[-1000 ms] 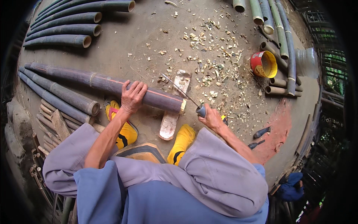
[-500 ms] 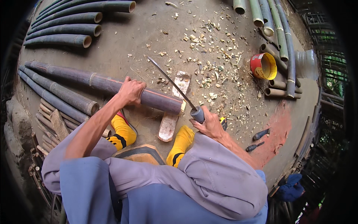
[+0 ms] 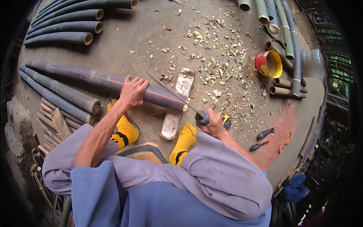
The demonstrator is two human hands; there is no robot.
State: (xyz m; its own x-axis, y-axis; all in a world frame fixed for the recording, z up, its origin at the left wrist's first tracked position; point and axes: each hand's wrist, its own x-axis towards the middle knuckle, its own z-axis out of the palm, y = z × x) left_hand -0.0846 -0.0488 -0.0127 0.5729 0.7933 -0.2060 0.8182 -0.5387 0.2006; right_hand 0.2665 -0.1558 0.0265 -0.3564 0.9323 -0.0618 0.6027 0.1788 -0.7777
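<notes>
A thick dark bamboo pole (image 3: pixel 109 80) with a reddish line along it lies across in front of me. Its right end rests on a pale chopped wooden block (image 3: pixel 171 123). My left hand (image 3: pixel 133 92) is wrapped over the top of the pole, well back from that end. In my right hand (image 3: pixel 213 123) is the grey round handle of a machete (image 3: pixel 177 96). The long thin blade points up and left, slanting over the pole's cut end; whether it touches the bamboo I cannot tell.
Two more poles (image 3: pixel 64 89) lie beside it, and a bamboo stack (image 3: pixel 64 38) is at upper left. Chips (image 3: pixel 211 68) litter the ground. To the right are a red-and-yellow bucket (image 3: pixel 261 64), green poles (image 3: pixel 289 34) and two dark tools (image 3: pixel 265 133). My yellow-socked feet flank the block.
The machete has swung left and lower, so its blade now passes over the pole's end. My right hand has turned with the handle. My left hand keeps its place on the bamboo.
</notes>
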